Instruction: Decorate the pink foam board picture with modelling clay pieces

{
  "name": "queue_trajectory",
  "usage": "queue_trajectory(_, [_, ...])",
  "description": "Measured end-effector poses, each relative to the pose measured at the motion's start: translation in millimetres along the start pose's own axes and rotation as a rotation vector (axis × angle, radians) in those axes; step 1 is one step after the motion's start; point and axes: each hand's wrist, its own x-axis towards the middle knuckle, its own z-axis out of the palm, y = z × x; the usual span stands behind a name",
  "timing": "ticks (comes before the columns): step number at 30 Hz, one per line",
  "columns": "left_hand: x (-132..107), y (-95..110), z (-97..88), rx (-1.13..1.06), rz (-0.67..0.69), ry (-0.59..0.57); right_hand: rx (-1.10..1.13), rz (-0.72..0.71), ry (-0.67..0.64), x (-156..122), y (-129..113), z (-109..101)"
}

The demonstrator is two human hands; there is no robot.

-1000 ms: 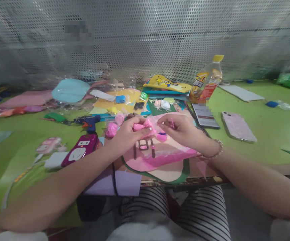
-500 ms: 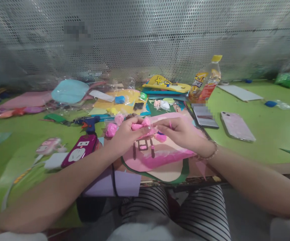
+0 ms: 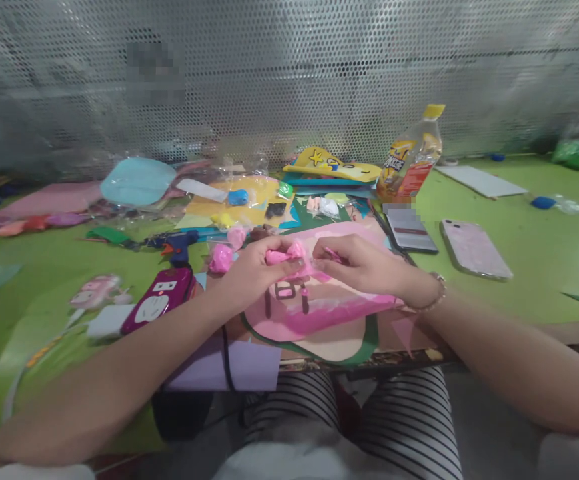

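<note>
My left hand (image 3: pixel 252 273) is closed round a lump of pink clay in a clear plastic wrap (image 3: pixel 285 256), held just above a pink foam sheet (image 3: pixel 319 313) with brown stick shapes on it. My right hand (image 3: pixel 359 263) meets it from the right, fingers pinched on the wrap's edge, with a small pink sliver between them. Both hands hover over the sheet near the table's front edge. A second pink clay lump (image 3: pixel 221 258) in plastic lies just left of my left hand.
A blue glue gun (image 3: pixel 179 245), a magenta case (image 3: pixel 160 299) and a white block (image 3: pixel 108 321) lie to the left. Two phones (image 3: pixel 473 249) and a tilted bottle (image 3: pixel 410 159) sit to the right. Foam sheets and bagged clay crowd the back, before a perforated metal wall.
Both hands stay together on the pink clay; my right hand's fingers have shifted slightly lower and closer to the wrap. The view has barely moved.
</note>
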Motion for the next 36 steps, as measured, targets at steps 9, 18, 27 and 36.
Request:
queue_trajectory(9, [-3.0,8.9,2.6,0.115,0.012,0.032,0.010,-0.016,-0.010,-0.6,0.2,1.2])
queue_trajectory(18, [0.8,-2.6,-4.6,0.119,0.048,-0.069,0.013,-0.037,-0.031,2.2,1.6,8.2])
queue_trajectory(27, [13.9,-0.4,-18.9,0.061,0.001,0.142,0.045,0.372,0.238,13.8,60.5,-18.1])
queue_trajectory(36, [16.8,0.0,-23.3,0.160,0.015,0.135,0.006,0.410,0.175,12.8,53.8,-25.3])
